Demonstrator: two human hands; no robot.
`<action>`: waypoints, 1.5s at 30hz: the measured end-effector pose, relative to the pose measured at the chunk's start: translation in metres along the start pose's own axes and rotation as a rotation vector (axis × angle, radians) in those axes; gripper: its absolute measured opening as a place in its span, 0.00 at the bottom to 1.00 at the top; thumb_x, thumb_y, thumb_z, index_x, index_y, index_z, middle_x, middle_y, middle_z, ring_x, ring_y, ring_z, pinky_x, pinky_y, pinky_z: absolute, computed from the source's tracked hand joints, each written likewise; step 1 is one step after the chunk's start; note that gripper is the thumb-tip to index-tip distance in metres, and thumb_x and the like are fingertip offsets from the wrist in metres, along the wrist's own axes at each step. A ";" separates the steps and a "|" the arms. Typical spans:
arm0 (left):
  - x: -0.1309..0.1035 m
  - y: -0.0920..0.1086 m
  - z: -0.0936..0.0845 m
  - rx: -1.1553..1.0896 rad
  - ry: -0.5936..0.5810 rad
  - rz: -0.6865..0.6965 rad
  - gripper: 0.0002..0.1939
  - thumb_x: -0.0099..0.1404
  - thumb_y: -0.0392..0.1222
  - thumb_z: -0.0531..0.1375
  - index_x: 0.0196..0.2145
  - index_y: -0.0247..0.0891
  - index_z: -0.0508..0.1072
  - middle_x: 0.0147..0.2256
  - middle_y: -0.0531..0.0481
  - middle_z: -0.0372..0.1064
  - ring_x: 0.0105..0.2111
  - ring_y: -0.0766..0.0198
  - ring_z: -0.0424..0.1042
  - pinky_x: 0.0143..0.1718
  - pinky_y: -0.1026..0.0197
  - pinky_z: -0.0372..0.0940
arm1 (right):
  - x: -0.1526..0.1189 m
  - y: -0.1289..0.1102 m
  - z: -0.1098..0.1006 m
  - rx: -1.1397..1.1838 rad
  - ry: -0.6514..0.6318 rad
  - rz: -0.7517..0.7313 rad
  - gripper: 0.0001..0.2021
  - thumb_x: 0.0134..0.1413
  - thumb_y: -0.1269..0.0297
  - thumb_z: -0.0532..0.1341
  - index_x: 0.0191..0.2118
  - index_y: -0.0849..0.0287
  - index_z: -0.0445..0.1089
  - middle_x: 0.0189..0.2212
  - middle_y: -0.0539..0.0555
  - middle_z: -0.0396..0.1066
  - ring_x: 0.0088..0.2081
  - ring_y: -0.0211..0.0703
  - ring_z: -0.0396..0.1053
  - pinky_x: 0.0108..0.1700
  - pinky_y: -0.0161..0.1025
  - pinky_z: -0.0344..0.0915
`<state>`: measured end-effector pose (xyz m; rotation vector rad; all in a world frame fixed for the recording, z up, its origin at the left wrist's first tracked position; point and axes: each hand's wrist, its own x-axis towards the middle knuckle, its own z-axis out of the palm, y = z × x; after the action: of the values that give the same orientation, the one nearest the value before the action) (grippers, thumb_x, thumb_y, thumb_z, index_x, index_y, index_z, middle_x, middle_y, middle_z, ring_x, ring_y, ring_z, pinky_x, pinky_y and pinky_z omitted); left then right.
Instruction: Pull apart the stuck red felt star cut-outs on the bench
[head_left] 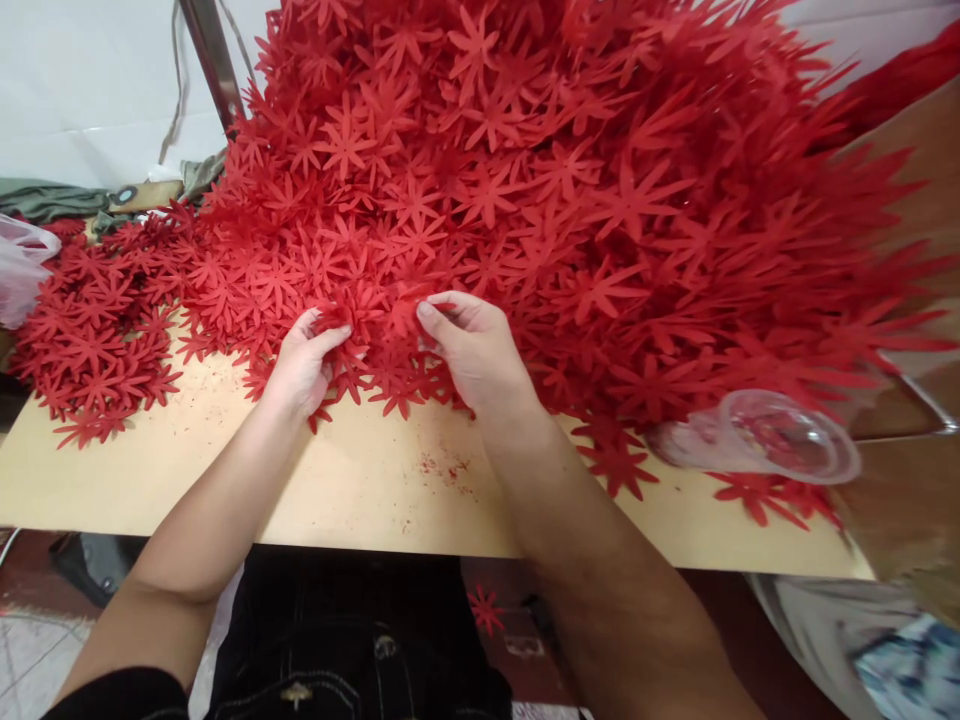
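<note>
A large heap of red flower-shaped pieces [495,190] with narrow petals covers the back of the pale table. At its front edge, my left hand [306,362] pinches red petals between thumb and fingers. My right hand [476,345], a short way to the right, has its thumb and forefinger closed on another red piece. Red petals lie between the two hands, and where one piece ends and another begins cannot be made out. Both hands are just above the table, against the heap.
On the right, a clear plastic cup [791,440] lies on its side. A smaller pile of red pieces [97,330] and a plastic bag [22,265] are at the left. Cardboard [911,400] stands at the right edge. Red crumbs dot the pale table [337,500].
</note>
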<state>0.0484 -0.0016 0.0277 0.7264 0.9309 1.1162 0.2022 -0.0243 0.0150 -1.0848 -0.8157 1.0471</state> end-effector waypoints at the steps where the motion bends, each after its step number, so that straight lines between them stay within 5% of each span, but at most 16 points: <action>1: 0.000 0.001 -0.003 -0.007 0.018 0.001 0.14 0.45 0.26 0.63 0.29 0.38 0.67 0.24 0.58 0.70 0.22 0.72 0.70 0.25 0.68 0.68 | 0.002 0.000 -0.002 0.010 0.023 0.000 0.18 0.29 0.51 0.72 0.24 0.57 0.67 0.18 0.43 0.63 0.19 0.28 0.57 0.23 0.32 0.60; 8: -0.005 0.003 -0.009 -0.022 0.053 0.000 0.16 0.43 0.30 0.64 0.32 0.38 0.69 0.22 0.58 0.71 0.20 0.71 0.69 0.22 0.69 0.65 | 0.003 0.004 -0.004 -0.001 -0.012 -0.047 0.22 0.32 0.47 0.70 0.18 0.58 0.62 0.14 0.43 0.56 0.17 0.27 0.51 0.20 0.30 0.50; 15: -0.011 -0.015 0.001 0.017 -0.169 -0.070 0.19 0.43 0.39 0.71 0.36 0.37 0.76 0.27 0.55 0.76 0.25 0.69 0.73 0.33 0.64 0.71 | -0.006 0.003 0.004 0.091 -0.196 0.045 0.22 0.29 0.53 0.73 0.22 0.58 0.61 0.20 0.43 0.61 0.22 0.27 0.56 0.26 0.30 0.57; 23: -0.006 -0.023 0.000 0.087 -0.032 0.056 0.12 0.42 0.40 0.71 0.26 0.35 0.76 0.24 0.55 0.75 0.24 0.72 0.73 0.33 0.67 0.70 | -0.009 0.008 0.006 0.079 -0.212 0.044 0.19 0.30 0.55 0.73 0.24 0.57 0.65 0.23 0.44 0.65 0.25 0.29 0.62 0.32 0.33 0.64; 39: -0.004 -0.021 -0.002 0.042 0.050 0.130 0.13 0.43 0.41 0.71 0.28 0.36 0.77 0.27 0.54 0.76 0.28 0.69 0.74 0.38 0.62 0.71 | -0.006 0.013 -0.006 0.087 -0.110 0.070 0.18 0.32 0.59 0.73 0.27 0.55 0.64 0.22 0.43 0.64 0.21 0.28 0.62 0.25 0.30 0.67; 45: 0.002 -0.017 -0.009 0.009 0.117 0.159 0.14 0.42 0.40 0.71 0.29 0.36 0.76 0.26 0.54 0.76 0.27 0.67 0.74 0.39 0.60 0.71 | -0.001 0.012 -0.025 -0.053 -0.016 -0.113 0.12 0.42 0.63 0.68 0.35 0.53 0.70 0.32 0.48 0.71 0.35 0.34 0.70 0.41 0.36 0.71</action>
<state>0.0476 -0.0048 0.0083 0.7591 0.9903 1.3066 0.2213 -0.0309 -0.0039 -1.0634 -0.9117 0.9446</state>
